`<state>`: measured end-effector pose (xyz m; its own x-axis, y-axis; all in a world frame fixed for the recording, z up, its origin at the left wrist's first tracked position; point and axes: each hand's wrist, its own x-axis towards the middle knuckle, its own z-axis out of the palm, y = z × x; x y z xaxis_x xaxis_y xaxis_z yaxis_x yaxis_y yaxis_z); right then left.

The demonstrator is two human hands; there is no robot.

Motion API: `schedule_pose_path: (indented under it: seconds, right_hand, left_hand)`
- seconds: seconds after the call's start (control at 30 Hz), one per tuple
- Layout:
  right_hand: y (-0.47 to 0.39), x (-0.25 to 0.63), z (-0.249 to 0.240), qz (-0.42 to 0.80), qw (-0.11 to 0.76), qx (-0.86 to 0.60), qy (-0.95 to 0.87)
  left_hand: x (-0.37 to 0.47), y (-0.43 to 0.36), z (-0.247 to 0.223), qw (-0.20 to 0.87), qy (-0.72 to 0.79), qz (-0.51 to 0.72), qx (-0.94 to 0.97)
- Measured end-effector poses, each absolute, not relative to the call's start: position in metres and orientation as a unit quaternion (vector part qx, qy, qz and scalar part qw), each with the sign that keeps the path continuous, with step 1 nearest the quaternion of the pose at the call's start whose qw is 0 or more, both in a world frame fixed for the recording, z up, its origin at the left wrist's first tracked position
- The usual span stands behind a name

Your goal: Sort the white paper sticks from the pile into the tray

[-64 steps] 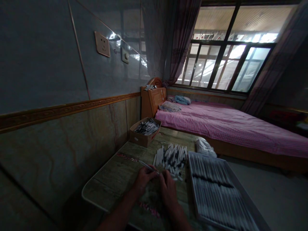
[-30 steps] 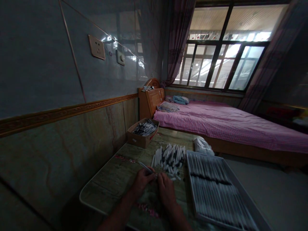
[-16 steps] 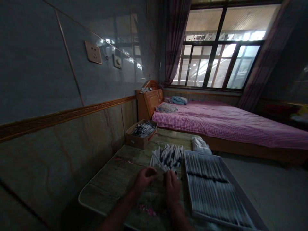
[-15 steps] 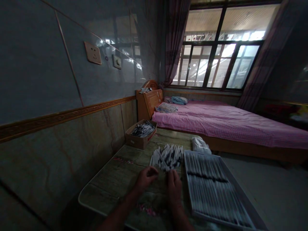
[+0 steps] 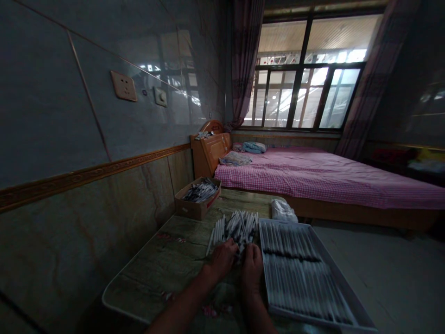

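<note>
From my remote post, I watch the left hand (image 5: pixel 224 257) and right hand (image 5: pixel 252 264) work side by side at the near edge of a loose pile of pale sticks (image 5: pixel 242 223) on a patterned table (image 5: pixel 153 273), just left of a filled tray (image 5: pixel 335 270). Fingers curl on both; whether either grips a stick, I cannot tell. A light pinch, fingertips low, would best spare the neighboring sticks.
</note>
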<state>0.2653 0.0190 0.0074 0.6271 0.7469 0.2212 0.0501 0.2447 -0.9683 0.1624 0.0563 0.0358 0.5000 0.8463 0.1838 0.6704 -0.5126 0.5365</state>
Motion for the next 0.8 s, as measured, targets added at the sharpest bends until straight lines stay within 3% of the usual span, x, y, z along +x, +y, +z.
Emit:
schedule_pose_path:
  seconds: [0.13,0.27,0.53,0.67,0.8]
  right_hand:
    - [0.019,0.265,0.007,0.245,0.697,-0.559,-0.376]
    - [0.017,0.263,0.008,0.258,0.699,-0.551,-0.375]
    - [0.008,0.253,0.014,0.243,0.652,-0.549,-0.463]
    - [0.002,0.245,0.013,0.214,0.599,-0.533,-0.557]
    - [-0.002,0.240,0.010,0.202,0.541,-0.529,-0.622]
  left_hand:
    - [0.161,0.053,0.035,0.134,0.458,0.186,0.859]
    - [0.152,0.048,0.031,0.157,0.471,0.269,0.825]
    - [0.118,0.046,0.016,0.426,0.477,0.614,0.462]
    - [0.095,0.052,0.017,0.549,0.386,0.687,0.278]
    - [0.080,0.058,0.018,0.590,0.324,0.726,0.141]
